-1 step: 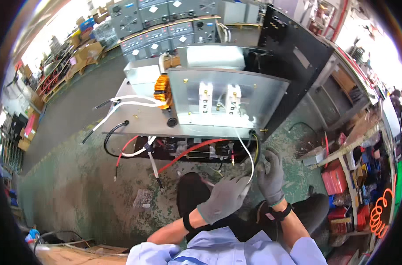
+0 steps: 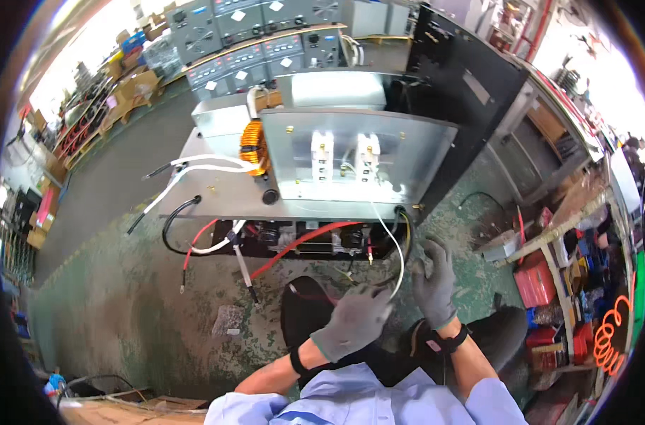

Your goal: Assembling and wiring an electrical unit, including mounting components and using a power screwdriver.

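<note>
My left hand (image 2: 354, 320), in a grey glove, is closed at the lower end of a thin white wire (image 2: 400, 263). That wire hangs in a curve from the upright metal panel (image 2: 414, 157), which carries two white terminal blocks (image 2: 367, 159). My right hand (image 2: 434, 285), also gloved, is just to the right with its fingers curled; whatever lies in them is hidden. Near its fingertips hangs a black and yellow cable bundle (image 2: 408, 234) from a hole in the metal base plate (image 2: 294, 207). A copper-wound ring coil (image 2: 252, 147) stands left of the panel.
Thick white cables (image 2: 168, 190) stick out leftward from the base plate. A red cable (image 2: 294, 248) and a black-tipped cable (image 2: 244, 273) hang below it. A tall black panel (image 2: 464, 95) rises at right, with a cluttered shelf (image 2: 560, 290) beyond. A small plastic bag (image 2: 227, 321) lies on the floor.
My left hand has shifted slightly left, its fingers more curled. My right hand has barely moved. The whole view has shifted a little, so the equipment appears farther left.
</note>
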`<state>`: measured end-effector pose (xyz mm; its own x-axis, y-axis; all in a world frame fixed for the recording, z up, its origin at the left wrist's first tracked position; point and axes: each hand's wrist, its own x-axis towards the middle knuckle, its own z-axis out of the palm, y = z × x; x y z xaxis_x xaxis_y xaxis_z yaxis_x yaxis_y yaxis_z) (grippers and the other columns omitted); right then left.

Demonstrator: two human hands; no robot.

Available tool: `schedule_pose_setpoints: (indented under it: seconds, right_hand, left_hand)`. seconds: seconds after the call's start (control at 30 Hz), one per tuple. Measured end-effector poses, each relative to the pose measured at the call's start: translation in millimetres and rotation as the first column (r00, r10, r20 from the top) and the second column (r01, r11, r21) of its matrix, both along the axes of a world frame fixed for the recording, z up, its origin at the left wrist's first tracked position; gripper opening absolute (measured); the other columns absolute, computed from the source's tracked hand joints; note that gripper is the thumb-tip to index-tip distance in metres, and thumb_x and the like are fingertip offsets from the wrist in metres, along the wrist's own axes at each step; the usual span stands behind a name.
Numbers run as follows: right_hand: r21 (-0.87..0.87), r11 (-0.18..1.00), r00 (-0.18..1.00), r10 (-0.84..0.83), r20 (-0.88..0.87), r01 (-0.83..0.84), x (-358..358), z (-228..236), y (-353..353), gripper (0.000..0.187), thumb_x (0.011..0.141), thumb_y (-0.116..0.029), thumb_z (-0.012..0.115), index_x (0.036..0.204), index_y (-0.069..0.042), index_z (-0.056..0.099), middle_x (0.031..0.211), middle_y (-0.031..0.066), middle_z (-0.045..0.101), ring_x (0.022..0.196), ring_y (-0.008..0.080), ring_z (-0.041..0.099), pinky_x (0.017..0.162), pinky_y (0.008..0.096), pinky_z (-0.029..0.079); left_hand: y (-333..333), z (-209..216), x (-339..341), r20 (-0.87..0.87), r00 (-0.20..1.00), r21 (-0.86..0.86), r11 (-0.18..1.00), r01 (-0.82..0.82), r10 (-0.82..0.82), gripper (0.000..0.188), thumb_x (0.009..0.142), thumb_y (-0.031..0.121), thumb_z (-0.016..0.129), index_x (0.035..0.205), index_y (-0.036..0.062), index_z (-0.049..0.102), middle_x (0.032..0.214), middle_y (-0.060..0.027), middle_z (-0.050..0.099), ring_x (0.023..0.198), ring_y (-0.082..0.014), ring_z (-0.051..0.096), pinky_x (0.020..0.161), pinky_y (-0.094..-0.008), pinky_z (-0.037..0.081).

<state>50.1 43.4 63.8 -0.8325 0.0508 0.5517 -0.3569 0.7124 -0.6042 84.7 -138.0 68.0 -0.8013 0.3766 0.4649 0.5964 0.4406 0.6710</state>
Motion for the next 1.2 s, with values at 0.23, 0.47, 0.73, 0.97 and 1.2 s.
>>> schedule_pose_setpoints:
  seconds: [0.23,0.47,0.73,0.97,1.2]
  right_hand:
    - [-0.089,0.995,0.988,-0.021,0.155,0.036,2.1,-22.5,31.0,0.031,0.082,-0.002,0.059,0.113,0.001,0.052,0.104,0.0192,0.056,0.093,0.0345,0.060,0.080,0.0376,0.049]
    - [-0.180,0.984,0.997,0.025,0.070,-0.012,-28.3,6.4,22.9,0.031,0.082,-0.002,0.059,0.113,0.000,0.053,0.102,0.0191,0.057,0.094,0.0330,0.061,0.083,0.0373,0.050]
    - [-0.088,0.982,0.986,0.167,-0.003,-0.167,-47.0,24.7,-24.5,0.038,0.084,-0.009,0.057,0.118,0.004,0.050,0.116,0.0271,0.055,0.106,0.0423,0.056,0.090,0.0442,0.048]
    - [-0.626,0.779,0.922,0.239,0.305,0.005,-117.3,3.0,-42.8,0.053,0.084,-0.015,0.061,0.127,0.011,0.044,0.113,0.0201,0.060,0.102,0.0226,0.057,0.090,0.0336,0.045]
    - [-0.735,0.675,0.900,0.272,0.339,0.073,-116.2,1.5,-43.9,0.049,0.083,-0.009,0.060,0.127,0.008,0.045,0.116,0.0150,0.057,0.104,0.0188,0.052,0.093,0.0282,0.040]
  left_hand:
    - [-99.9,-21.3,-39.3,0.112,0.882,-0.149,0.885,-0.441,0.458,0.018,0.087,0.013,0.057,0.102,0.0041,0.064,0.099,-0.0162,0.066,0.095,-0.0345,0.063,0.084,-0.0406,0.049]
    - [-139.0,-9.8,-146.9,-0.066,0.795,-0.030,0.796,-0.605,0.602,0.038,0.084,0.017,0.066,0.117,0.0008,0.057,0.107,-0.0203,0.063,0.104,-0.0338,0.060,0.090,-0.0412,0.046]
    - [-144.8,-17.7,-192.3,0.174,0.862,-0.167,0.877,-0.451,0.477,0.040,0.071,0.020,0.077,0.105,0.0027,0.064,0.095,-0.0176,0.069,0.091,-0.0325,0.067,0.078,-0.0410,0.051]
    - [-153.1,-19.1,-204.3,0.303,0.825,-0.123,0.878,-0.463,0.478,0.026,0.068,0.012,0.076,0.091,0.0027,0.070,0.083,-0.0146,0.070,0.079,-0.0271,0.068,0.073,-0.0368,0.051]
    - [-156.7,-28.6,-208.0,0.188,0.875,-0.093,0.895,-0.436,0.446,0.026,0.068,0.016,0.077,0.089,0.0029,0.070,0.081,-0.0164,0.069,0.076,-0.0296,0.067,0.071,-0.0392,0.052]
